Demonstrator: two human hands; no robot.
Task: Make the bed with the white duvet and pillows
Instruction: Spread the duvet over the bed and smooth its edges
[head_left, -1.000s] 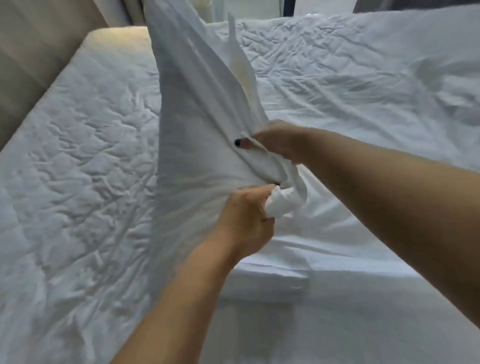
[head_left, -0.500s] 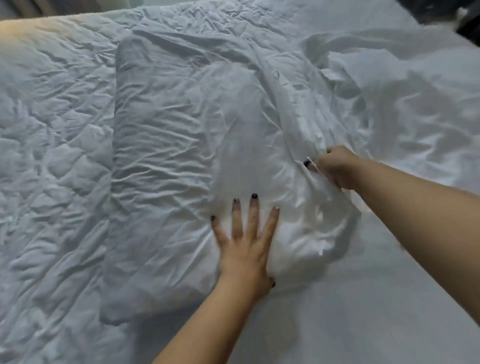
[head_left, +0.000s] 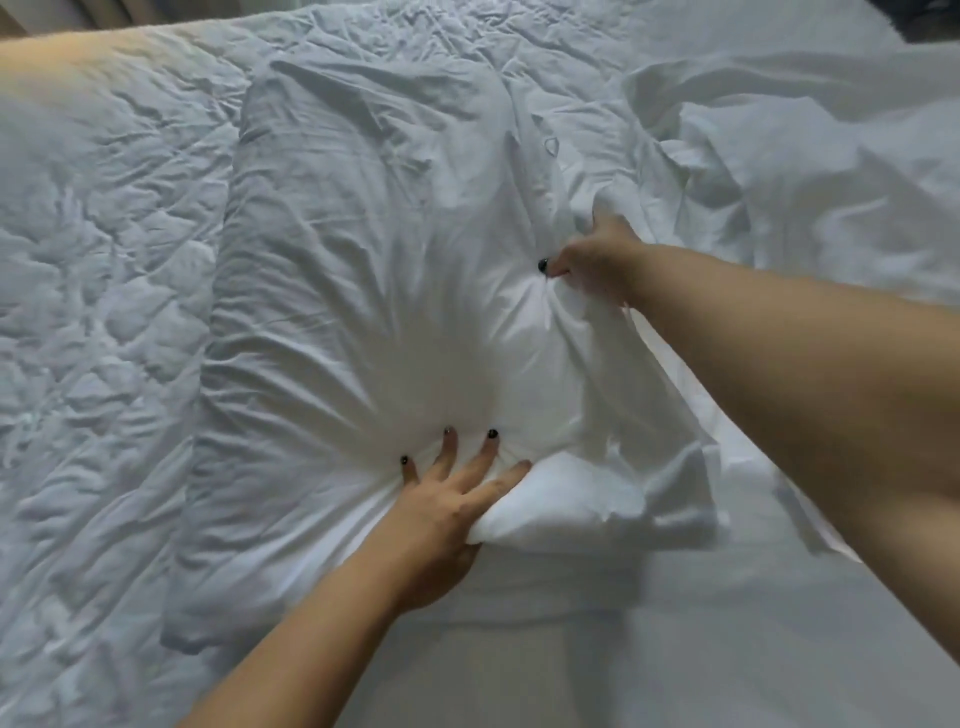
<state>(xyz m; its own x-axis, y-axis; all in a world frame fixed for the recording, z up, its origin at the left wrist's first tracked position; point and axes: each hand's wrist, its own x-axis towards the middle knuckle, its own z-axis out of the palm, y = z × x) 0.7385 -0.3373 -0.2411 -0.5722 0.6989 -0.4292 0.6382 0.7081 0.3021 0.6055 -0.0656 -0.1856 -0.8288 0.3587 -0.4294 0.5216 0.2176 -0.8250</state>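
A white pillow in a wrinkled white case lies flat on the bed, long side running away from me. My left hand presses down on its near end with spread fingers, denting the cloth into radiating folds. My right hand grips the loose open edge of the pillowcase at the pillow's right side, thumb and fingers pinching the fabric. A bare corner of the pillow shows out of the case near my left hand.
A quilted white mattress cover spreads to the left. A crumpled white duvet is heaped at the right and back. Smooth sheet lies near me at the front.
The pillow came down from upright to flat on the bed. My left hand let go of it and now presses it hard with spread fingers; my right hand keeps hold of the case edge.
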